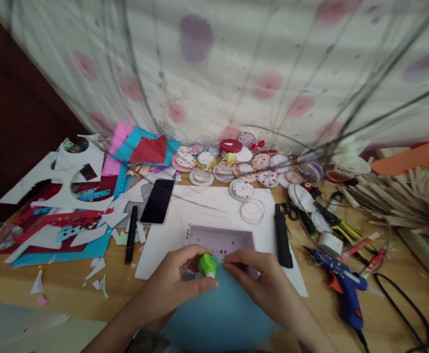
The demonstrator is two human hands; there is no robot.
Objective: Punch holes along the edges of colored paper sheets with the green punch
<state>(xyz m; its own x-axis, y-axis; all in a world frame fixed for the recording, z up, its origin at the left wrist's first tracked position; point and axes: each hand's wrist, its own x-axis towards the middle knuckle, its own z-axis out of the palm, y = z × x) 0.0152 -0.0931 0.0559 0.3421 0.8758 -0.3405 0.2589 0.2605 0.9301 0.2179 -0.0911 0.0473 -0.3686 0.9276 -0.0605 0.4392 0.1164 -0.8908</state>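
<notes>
My left hand (185,277) grips a small bright green object (207,264) with a white tip; its exact kind I cannot make out. Close beside it, my right hand (260,274) has thumb and forefinger pinched together, and whatever lies between them is too small to name. Just beyond both hands is a shallow pale box (246,239) with tiny coloured bits in it. It rests on a white sheet (163,255). Below the hands spreads a blurred light blue surface (222,314).
A phone (158,201) and a black pen-like stick (131,235) lie left, by paper scraps (71,201). Layered paper circles (242,189) line the back. On the right are a black cutter (283,240), a blue glue gun (339,279), yellow-handled pliers (343,228) and wooden sticks (413,196).
</notes>
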